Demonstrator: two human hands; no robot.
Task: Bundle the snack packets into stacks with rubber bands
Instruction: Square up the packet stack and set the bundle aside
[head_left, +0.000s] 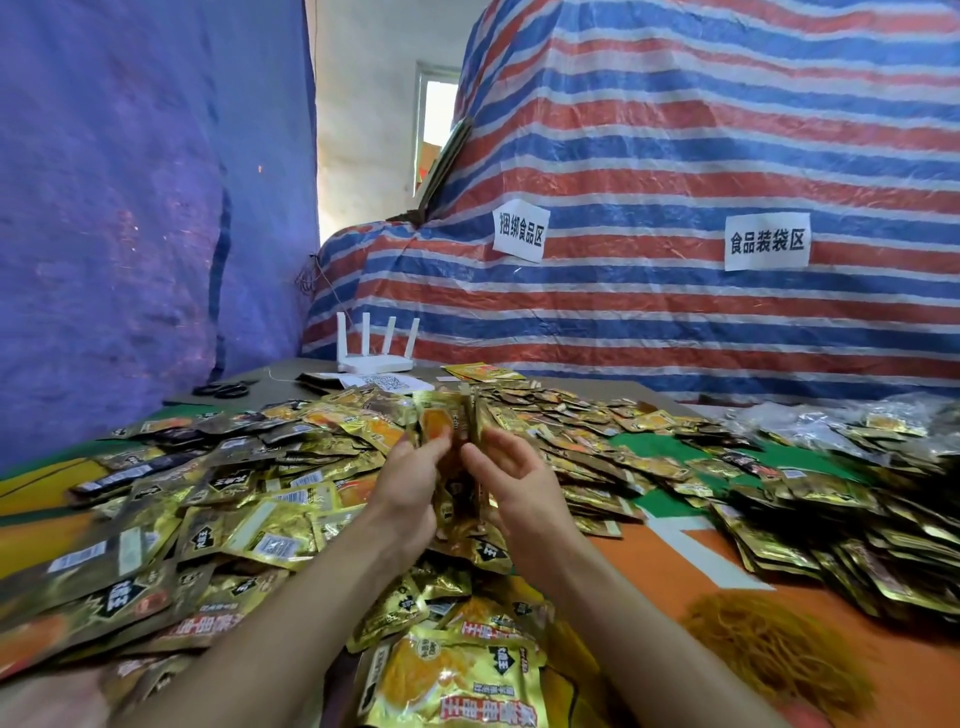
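A: Nearest the lens, gold packets (457, 680) are lying face up between the 2 forearms. A loose heap (208, 499) is spreading left and back across the mat (670, 566).

B: Hands?

A: Both are raised over the middle of the heap. The left hand (410, 483) is curling its fingers round the left side of a stack (457, 431). The right hand (514, 483) is pinching the right side, thumb in front, fingers bending behind. The stack is standing upright between them, above the heap.

B: Any band on it?

A: Cannot tell; that part is blurring out. The bands (769, 644) are sitting in a tan pile on the orange part of the mat, to the right of the right forearm and apart from both hands.

B: Right side of the mat?

A: More packets are lying there in overlapping rows, running off the edge of view.

B: Background?

A: A white router (374, 353) with 4 antennas is standing at the far end, scissors (226, 388) lying to its left. A striped tarp (675, 130) is hanging behind, carrying 2 paper signs (521, 230). A blue tarp (130, 208) is covering the left.
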